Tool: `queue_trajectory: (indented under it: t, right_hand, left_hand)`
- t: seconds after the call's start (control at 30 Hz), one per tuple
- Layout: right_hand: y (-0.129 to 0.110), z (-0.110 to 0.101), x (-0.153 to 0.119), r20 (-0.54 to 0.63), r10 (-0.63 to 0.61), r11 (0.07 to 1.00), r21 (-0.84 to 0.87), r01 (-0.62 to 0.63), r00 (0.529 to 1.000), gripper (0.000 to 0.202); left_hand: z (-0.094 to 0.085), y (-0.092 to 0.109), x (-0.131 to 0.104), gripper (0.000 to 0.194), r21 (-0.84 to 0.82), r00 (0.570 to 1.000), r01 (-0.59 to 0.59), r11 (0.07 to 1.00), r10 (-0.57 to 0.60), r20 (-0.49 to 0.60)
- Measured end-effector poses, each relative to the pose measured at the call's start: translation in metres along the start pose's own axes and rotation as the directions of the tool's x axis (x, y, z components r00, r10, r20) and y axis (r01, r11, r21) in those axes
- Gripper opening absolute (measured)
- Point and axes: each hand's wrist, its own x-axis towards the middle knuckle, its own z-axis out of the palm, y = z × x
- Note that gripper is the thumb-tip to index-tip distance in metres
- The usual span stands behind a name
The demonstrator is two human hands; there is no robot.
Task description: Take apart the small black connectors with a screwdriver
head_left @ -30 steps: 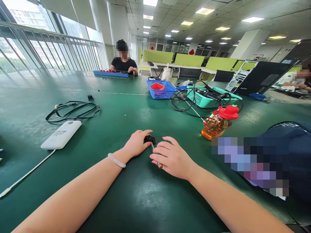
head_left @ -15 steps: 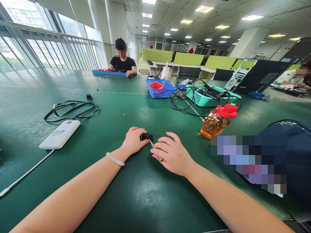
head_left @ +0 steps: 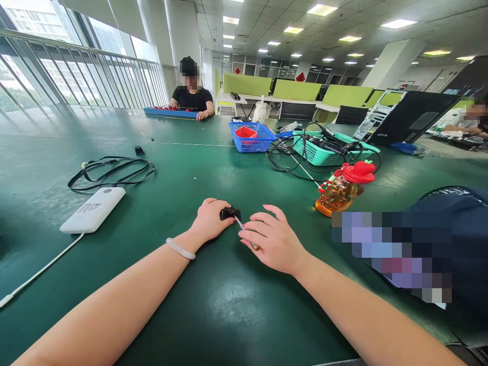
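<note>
My left hand (head_left: 208,221), with a pale bangle on the wrist, is closed round a small black block-like part (head_left: 230,212) and steadies it on the green table (head_left: 236,305). In my right hand (head_left: 276,240) is a slim screwdriver (head_left: 255,247), pinched between thumb and fingers while the index finger is raised. Its thin shaft slants up and left to the near side of the black part. Whether the tip sits in a screw is too small to tell. The fingers partly hide both the part and the handle.
A white power bank (head_left: 93,209) and looped black cable (head_left: 110,173) lie left. Rightward are an amber bottle (head_left: 335,195), a green basket of cables (head_left: 322,156), a blue basket (head_left: 251,145) and a dark bag (head_left: 468,244). A person (head_left: 192,96) sits across the table.
My right hand and the screwdriver have shifted slightly to the right. The left hand still holds the black part in nearly the same place. The view has moved a little.
</note>
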Motion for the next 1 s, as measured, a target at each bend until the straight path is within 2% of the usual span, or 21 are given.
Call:
queue_trajectory:
  t: [0.33,0.63,1.0]
  right_hand:
    - [0.002,0.000,0.000,-0.036,0.007,1.000,-0.008,-0.008,0.999,0.009]
    - [0.007,0.000,0.002,-0.053,0.116,0.991,0.080,-0.111,0.992,0.007]
    - [0.020,0.005,-0.001,-0.077,0.268,0.938,0.247,-0.242,0.960,0.007]
  left_hand:
    - [0.000,0.001,0.000,0.034,0.024,1.000,-0.028,0.999,0.028,0.001]
    - [-0.001,0.000,0.000,0.037,0.015,1.000,-0.017,1.000,0.017,0.010]
    - [0.000,-0.002,0.000,0.036,-0.010,0.999,-0.042,0.999,0.042,-0.022]
